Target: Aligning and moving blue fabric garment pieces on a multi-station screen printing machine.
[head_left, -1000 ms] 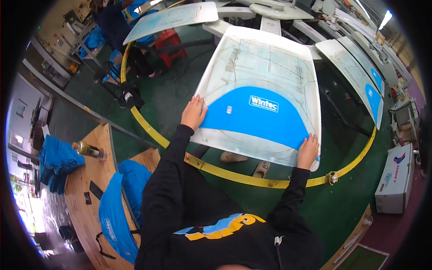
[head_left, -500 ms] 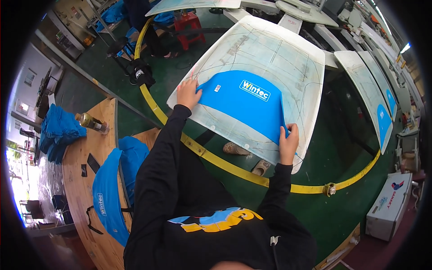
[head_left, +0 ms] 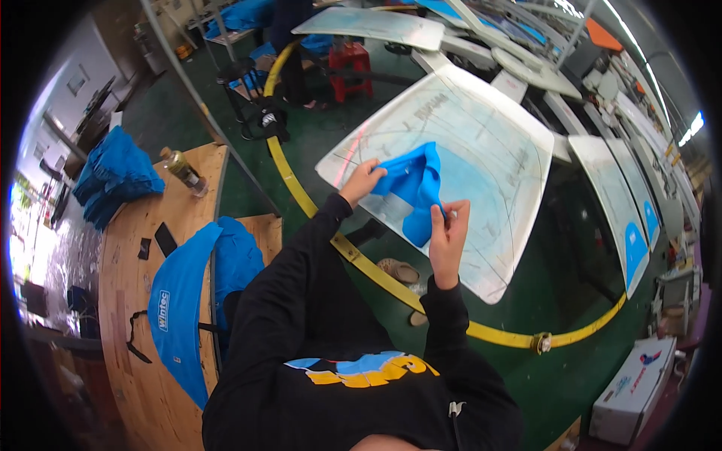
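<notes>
A blue fabric piece hangs bunched and lifted over the white, line-marked board in front of me. My left hand pinches its left edge near the board's lower left side. My right hand grips its right part above the board, fingers closed on the cloth. The fabric's printed face is mostly folded out of sight. On the wooden bench at my left lie another printed blue piece, a folded blue stack, a bottle and a black phone.
A curved yellow rail rings the board at low level. Similar boards stand to the right and behind, on machine arms. A red stool and a person are at the back. A white box sits lower right.
The blue piece has gone from lying flat to lifted and folded up. Both hands have drawn toward each other with it, and the bare board surface beneath now shows.
</notes>
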A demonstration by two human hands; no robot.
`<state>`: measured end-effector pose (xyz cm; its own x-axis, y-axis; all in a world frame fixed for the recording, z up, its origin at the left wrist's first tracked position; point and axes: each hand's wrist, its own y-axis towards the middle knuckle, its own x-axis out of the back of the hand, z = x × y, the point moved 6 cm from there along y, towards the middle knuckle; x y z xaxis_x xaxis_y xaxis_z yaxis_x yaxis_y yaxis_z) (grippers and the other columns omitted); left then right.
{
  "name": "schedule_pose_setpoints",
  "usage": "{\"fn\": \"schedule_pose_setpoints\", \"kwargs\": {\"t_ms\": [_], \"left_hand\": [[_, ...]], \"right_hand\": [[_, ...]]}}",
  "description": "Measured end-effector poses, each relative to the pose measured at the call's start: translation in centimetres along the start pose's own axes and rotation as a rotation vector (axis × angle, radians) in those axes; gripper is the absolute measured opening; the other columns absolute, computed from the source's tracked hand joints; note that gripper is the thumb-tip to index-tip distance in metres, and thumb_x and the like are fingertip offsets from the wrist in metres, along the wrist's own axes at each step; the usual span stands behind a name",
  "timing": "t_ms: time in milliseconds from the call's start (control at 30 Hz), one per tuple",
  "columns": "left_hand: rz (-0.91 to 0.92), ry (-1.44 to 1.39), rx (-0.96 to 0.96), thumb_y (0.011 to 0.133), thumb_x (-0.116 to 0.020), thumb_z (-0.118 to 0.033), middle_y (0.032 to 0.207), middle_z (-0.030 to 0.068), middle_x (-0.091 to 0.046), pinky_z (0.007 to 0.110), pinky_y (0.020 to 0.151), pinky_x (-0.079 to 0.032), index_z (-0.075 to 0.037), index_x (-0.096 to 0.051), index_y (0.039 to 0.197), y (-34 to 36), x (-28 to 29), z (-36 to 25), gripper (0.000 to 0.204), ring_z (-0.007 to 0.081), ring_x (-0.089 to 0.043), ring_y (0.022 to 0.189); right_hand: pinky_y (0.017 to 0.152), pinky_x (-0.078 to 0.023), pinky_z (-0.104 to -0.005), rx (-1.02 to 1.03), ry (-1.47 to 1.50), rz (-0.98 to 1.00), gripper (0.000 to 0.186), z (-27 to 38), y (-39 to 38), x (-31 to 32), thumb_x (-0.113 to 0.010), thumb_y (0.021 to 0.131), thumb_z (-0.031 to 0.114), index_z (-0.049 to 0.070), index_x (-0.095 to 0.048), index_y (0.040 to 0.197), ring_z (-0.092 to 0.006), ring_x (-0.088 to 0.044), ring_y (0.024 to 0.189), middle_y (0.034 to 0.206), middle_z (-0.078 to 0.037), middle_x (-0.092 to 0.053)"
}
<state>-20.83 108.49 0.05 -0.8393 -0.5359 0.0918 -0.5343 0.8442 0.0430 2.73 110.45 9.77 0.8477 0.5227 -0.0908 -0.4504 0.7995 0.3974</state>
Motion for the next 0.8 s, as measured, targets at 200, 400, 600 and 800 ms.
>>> {"fn": "schedule_pose_setpoints", "kwargs": {"t_ms": [200,400,600,800], "left_hand": [[-0.091,-0.474,0.057,0.089,-0.05,-0.017,0.095,0.0032,-0.062,0.023,0.077,-0.046,-0.001,-0.06,0.105,-7.1,6.4,-0.7,0.024,0.009,-0.057,0.087],[-0.308,-0.65,0.192,0.089,-0.051,-0.014,0.108,0.0078,-0.062,0.029,0.088,-0.049,0.0,-0.053,0.119,-29.0,15.3,-1.9,0.033,0.0154,-0.061,0.1],[-0.895,-0.991,0.172,0.09,-0.05,-0.015,0.112,0.0082,-0.06,0.032,0.092,-0.047,-0.002,-0.053,0.117,-54.3,17.1,3.7,0.031,0.0181,-0.058,0.104],[-1.382,-0.944,-0.117,0.089,-0.051,-0.02,0.121,0.0136,-0.057,0.038,0.094,-0.045,0.002,-0.05,0.121,-66.7,18.1,-0.2,0.038,0.024,-0.056,0.11]], "right_hand": [[0.061,-0.031,-0.0191,-0.017,0.231,0.198,0.016,6.0,-2.8,-4.1,-0.053,0.095,0.006,0.007,-0.037,0.096,-0.0041,-0.039,0.07,0.076,0.002,-0.041],[0.066,-0.04,-0.0209,-0.366,0.55,0.435,0.015,5.2,-4.4,-7.8,-0.055,0.091,0.014,0.01,-0.041,0.096,-0.0062,-0.049,0.074,0.081,0.0,-0.051],[0.067,-0.049,-0.0255,-0.625,0.649,0.665,0.018,0.4,-7.7,-14.5,-0.054,0.091,0.02,0.01,-0.04,0.089,-0.0131,-0.057,0.078,0.082,-0.004,-0.054],[0.075,-0.045,-0.0208,-0.725,0.525,0.98,0.009,-0.5,-11.2,-31.2,-0.055,0.094,0.017,0.01,-0.05,0.092,-0.0074,-0.055,0.084,0.09,0.001,-0.054]]}}
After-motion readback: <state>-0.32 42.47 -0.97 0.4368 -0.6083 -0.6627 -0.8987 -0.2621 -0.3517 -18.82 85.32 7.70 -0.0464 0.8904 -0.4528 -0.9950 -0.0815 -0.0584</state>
